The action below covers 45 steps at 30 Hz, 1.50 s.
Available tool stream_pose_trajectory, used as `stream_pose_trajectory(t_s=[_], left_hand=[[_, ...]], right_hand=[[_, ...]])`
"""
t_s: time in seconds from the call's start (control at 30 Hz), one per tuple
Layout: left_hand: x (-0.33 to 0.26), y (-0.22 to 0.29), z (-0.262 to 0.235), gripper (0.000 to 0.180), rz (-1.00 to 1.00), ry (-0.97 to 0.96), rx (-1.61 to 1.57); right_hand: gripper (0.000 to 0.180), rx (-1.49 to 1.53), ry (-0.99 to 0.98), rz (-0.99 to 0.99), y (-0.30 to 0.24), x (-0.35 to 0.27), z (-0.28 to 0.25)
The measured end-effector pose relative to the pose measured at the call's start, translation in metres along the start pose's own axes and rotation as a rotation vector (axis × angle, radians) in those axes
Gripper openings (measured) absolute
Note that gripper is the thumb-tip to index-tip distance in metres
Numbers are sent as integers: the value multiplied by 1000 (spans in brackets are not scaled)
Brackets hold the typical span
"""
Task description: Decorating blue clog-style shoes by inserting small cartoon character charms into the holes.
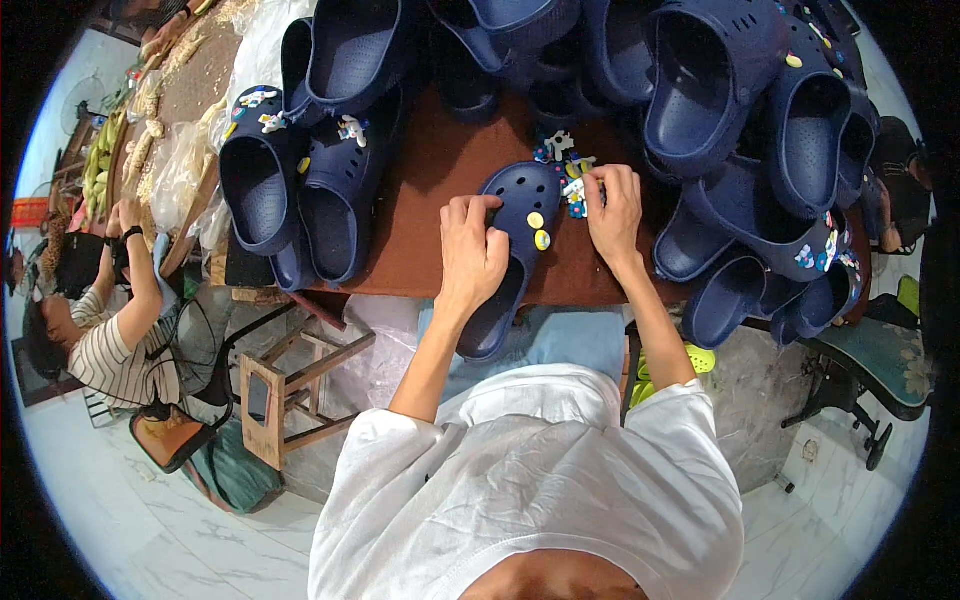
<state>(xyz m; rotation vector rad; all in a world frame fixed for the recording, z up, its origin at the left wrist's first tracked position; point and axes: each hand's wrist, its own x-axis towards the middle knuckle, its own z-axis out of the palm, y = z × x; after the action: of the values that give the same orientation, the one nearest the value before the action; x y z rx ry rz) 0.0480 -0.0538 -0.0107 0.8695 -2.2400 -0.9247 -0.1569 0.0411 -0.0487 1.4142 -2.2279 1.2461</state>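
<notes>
A navy blue foam clog (515, 205) with holes in its toe lies in front of me, its heel end jutting past the table's near edge. Two small round yellow charms (536, 220) sit on its upper. My left hand (475, 250) is closed on the clog's left side. Just right of the toe is a small heap of colourful shoe charms (560, 150), white, yellow and blue. My right hand (614, 210) has its fingers curled at a white and yellow shoe charm (575, 190) by this heap; its fingertips are partly hidden.
Navy clogs (345, 200) stand at the left, some with charms, and more clogs (700, 90) are piled at the back and right of the brown table (420, 200). A wooden stool (265, 400) stands lower left. Another person (110, 330) sits at far left; a chair (870, 365) is at right.
</notes>
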Motion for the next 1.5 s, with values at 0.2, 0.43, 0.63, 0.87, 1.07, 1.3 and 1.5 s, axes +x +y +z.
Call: stream_pose_trajectory(t_s=[0.2,0.43,0.63,0.87,1.07,1.3,1.5], left_hand=[[4,-4,1,31,-21,-3,13],[6,-2,1,24,78,72,85],[4,-3,3,23,32,52,-41],[3,-1,3,22,37,81,-66],[2,-3,3,23,12,70,-135],[2,-10,6,24,-33,41,-136],[-1,-6,8,24,-14,90,-129]], right_hand=[[17,334,-255,-89,-55,-9,-15],[19,424,-287,36,-57,-19,5],[17,438,-268,116,-63,-18,7],[17,413,-195,119,-62,-24,14],[18,409,-96,116,-59,-39,21],[20,466,-80,246,-67,-41,16],[19,449,-35,486,-18,-34,16]])
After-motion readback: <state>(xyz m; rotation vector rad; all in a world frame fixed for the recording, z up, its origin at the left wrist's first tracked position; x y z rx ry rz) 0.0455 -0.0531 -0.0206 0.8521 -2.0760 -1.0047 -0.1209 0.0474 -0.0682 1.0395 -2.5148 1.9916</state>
